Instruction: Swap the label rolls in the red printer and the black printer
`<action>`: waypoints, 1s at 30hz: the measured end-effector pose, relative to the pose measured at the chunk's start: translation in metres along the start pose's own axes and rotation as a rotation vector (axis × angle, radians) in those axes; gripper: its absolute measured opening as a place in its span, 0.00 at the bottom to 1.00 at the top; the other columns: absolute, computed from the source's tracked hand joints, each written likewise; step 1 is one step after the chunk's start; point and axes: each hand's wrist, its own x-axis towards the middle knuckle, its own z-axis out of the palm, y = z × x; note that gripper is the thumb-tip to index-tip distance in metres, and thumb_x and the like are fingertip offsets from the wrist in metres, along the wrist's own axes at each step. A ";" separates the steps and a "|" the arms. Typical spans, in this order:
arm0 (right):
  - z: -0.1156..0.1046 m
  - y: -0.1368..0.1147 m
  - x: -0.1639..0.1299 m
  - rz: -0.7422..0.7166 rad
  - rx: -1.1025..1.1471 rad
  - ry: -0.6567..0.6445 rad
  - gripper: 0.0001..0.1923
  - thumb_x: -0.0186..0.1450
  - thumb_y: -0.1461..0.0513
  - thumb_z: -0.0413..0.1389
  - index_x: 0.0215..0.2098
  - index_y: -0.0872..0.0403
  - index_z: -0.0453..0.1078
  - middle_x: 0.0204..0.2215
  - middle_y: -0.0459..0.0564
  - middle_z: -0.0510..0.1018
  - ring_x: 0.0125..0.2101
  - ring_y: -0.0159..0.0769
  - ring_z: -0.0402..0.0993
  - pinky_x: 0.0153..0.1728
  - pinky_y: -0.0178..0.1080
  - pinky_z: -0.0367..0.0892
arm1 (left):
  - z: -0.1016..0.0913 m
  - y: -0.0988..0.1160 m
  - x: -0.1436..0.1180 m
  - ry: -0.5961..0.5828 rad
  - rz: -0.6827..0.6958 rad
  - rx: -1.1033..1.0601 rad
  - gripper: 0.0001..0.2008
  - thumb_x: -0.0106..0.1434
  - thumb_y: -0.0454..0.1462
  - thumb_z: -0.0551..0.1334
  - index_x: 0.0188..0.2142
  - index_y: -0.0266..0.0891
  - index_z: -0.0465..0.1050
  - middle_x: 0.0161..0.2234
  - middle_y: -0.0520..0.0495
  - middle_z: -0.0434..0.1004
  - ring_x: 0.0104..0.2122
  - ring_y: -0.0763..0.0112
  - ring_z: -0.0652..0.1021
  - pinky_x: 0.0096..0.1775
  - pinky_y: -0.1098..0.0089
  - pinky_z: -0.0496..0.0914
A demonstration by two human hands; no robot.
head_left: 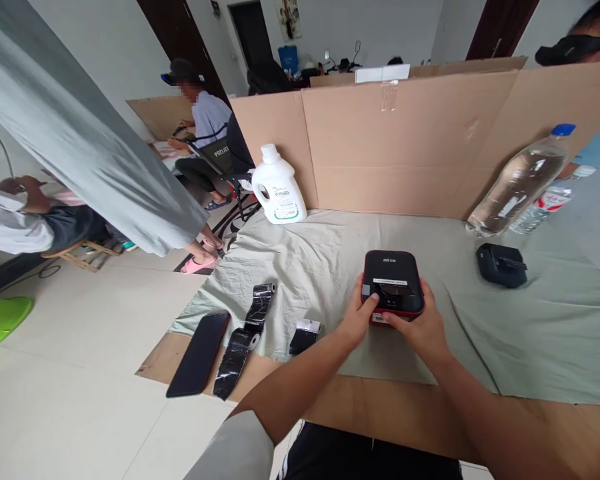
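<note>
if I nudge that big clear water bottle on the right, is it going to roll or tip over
Likely to tip or slide: the water bottle stands tilted, apparently leaning against the cardboard wall. Once down, its round body would probably roll. The wrinkled cloth beneath may slow it somewhat.

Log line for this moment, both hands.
left hand: on black-and-red device | right hand: on same device | device: on cloth | phone: left, untouched

1 view only: head cam, worn by the person, looks fwd and down over both forearms onto the cloth-covered table (530,333). Close to the near table edge; wide-angle, so the cardboard wall (405,147) at the far edge and the room beyond also show.
</note>
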 end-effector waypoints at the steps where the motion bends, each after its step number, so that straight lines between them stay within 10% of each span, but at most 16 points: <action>1: 0.010 -0.007 0.010 -0.020 0.023 -0.022 0.54 0.47 0.48 0.68 0.65 0.52 0.51 0.54 0.58 0.72 0.49 0.51 0.73 0.46 0.51 0.71 | -0.011 0.005 0.008 0.020 0.022 0.009 0.31 0.67 0.46 0.53 0.67 0.44 0.48 0.65 0.45 0.58 0.63 0.61 0.62 0.63 0.58 0.59; 13: 0.203 -0.039 0.109 0.001 0.137 -0.330 0.55 0.49 0.57 0.67 0.67 0.57 0.44 0.58 0.63 0.67 0.56 0.53 0.67 0.54 0.56 0.66 | -0.168 -0.006 0.123 0.306 -0.010 -0.244 0.29 0.54 0.42 0.62 0.56 0.40 0.66 0.46 0.47 0.78 0.47 0.59 0.76 0.50 0.60 0.70; 30: 0.228 -0.064 0.145 0.040 -0.018 -0.516 0.54 0.58 0.57 0.61 0.70 0.56 0.31 0.68 0.58 0.48 0.66 0.48 0.51 0.63 0.48 0.56 | -0.204 -0.005 0.171 0.437 0.116 -0.323 0.28 0.49 0.36 0.62 0.52 0.39 0.71 0.42 0.48 0.79 0.44 0.62 0.77 0.47 0.65 0.70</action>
